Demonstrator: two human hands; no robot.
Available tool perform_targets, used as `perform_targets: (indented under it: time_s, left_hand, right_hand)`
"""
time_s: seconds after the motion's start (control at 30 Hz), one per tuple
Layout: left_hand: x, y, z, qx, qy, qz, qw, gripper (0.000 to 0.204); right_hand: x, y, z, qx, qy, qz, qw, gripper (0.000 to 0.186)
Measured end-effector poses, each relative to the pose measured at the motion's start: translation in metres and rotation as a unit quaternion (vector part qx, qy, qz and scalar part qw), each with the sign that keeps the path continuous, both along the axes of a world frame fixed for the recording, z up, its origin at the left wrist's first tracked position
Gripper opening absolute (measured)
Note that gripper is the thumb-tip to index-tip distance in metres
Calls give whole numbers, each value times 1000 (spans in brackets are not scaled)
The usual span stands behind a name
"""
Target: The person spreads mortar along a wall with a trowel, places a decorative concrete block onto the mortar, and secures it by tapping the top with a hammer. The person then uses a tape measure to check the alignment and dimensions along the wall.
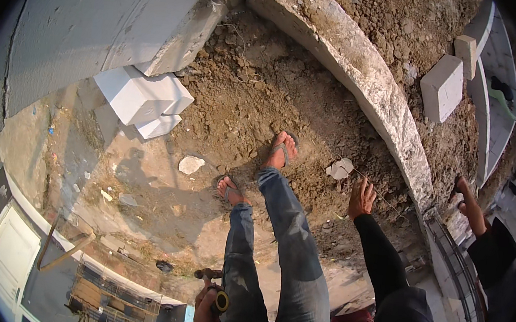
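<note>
My left hand point(203, 314) is at the lower edge, left of my jeans. It is closed round a hammer point(207, 273), whose head points up. Beside its fingers is a round black tool part with a yellow ring point(221, 301). My right hand point(362, 199), in a black sleeve, reaches out to the right with its fingers stretched. It appears over the loose soil, near a pale flat piece point(339, 168) and a thin wire or twig point(385, 198). I see nothing held in it. My feet point(281, 149) stand in sandals on the dirt.
A rough concrete beam point(365, 78) curves along the right. White blocks point(137, 96) lie beside the grey wall point(91, 27); another block point(442, 89) is beyond the beam. Rebar point(456, 261) runs at lower right, near another person's foot point(470, 203). A pale stone point(191, 165) lies on the ground.
</note>
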State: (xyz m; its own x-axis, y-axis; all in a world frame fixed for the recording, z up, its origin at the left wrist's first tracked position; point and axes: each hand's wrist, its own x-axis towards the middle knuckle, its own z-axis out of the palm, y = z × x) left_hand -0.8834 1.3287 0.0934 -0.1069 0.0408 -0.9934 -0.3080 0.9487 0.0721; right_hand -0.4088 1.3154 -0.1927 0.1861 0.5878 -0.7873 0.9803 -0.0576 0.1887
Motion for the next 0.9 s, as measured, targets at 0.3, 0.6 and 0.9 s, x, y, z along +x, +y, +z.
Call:
perform_targets:
  time_s: [0.3,0.6,0.9]
  left_hand:
    - [-58,-41,13,74,-33,-80,993,21]
    - [-29,11,52,270,-83,-220,934,48]
    - [8,61,92,270,-299,-369,838,38]
  right_hand:
    - [-182,-24,187,161,265,-253,916,59]
    - [-363,-31,384,231,553,-448,663,83]
    - [-335,-44,423,396,446,-359,718,71]
